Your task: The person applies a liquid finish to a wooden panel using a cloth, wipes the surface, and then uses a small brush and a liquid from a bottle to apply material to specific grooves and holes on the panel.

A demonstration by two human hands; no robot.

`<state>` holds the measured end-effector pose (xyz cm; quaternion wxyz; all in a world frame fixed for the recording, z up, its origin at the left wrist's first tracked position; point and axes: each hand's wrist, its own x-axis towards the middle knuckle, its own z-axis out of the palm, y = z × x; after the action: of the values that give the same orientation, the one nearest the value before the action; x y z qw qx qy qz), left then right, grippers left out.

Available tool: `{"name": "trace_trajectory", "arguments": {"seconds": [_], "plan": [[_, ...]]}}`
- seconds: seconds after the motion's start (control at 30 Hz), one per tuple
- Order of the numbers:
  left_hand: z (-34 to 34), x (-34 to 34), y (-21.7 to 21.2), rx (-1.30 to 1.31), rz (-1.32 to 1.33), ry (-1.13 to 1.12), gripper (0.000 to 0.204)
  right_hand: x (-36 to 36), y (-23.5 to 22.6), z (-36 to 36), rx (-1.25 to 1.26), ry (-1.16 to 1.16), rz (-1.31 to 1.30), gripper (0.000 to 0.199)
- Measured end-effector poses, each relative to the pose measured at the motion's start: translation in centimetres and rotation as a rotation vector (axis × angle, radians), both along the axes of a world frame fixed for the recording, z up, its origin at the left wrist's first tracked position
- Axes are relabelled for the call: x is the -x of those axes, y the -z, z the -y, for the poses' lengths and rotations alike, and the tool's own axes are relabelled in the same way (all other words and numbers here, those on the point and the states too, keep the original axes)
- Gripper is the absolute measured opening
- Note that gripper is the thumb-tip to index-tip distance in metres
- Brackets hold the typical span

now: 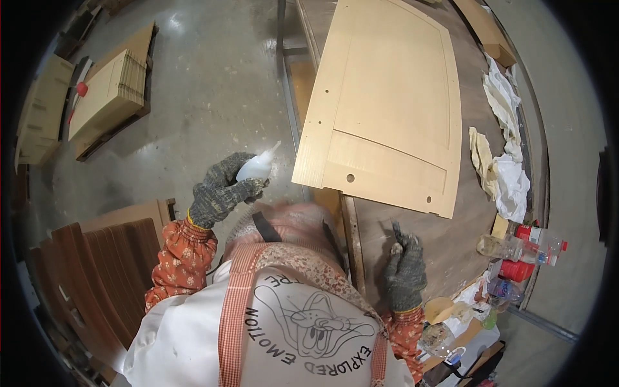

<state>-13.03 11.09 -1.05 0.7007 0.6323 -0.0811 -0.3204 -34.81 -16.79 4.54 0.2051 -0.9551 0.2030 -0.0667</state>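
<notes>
My left hand (222,190), in a grey knitted glove with a yellow cuff, is wrapped round a small white squeeze bottle (255,169). The bottle's thin nozzle tilts up to the right, over the floor beside the workbench. A pale wood-coloured panel (387,97) with a grooved frame and several drilled holes lies on the bench, right of the bottle and apart from it. My right hand (405,274), gloved alike, is closed just below the panel's near edge. A thin dark tip shows above its fingers; I cannot make out what it belongs to.
The brown bench top (380,238) carries crumpled white paper (509,180) and several plastic bottles (516,248) along its right side. A stack of pale panels (106,100) sits on a pallet at the far left. Brown panels (109,267) stand at the near left.
</notes>
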Motion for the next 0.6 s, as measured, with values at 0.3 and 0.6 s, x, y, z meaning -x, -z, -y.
{"name": "trace_trajectory", "arguments": {"seconds": [0.3, 0.6], "plan": [[-1.8, 1.7, 3.1, 0.2, -0.109, -0.195, 0.052, -12.8, -1.2, 1.4, 0.242, -0.538, -0.153, 0.036], [-1.0, 3.6, 4.0, 0.161, -0.1, -0.399, 0.052, -14.6, 0.6, 3.1, 0.108, -0.725, -0.148, 0.053]]}}
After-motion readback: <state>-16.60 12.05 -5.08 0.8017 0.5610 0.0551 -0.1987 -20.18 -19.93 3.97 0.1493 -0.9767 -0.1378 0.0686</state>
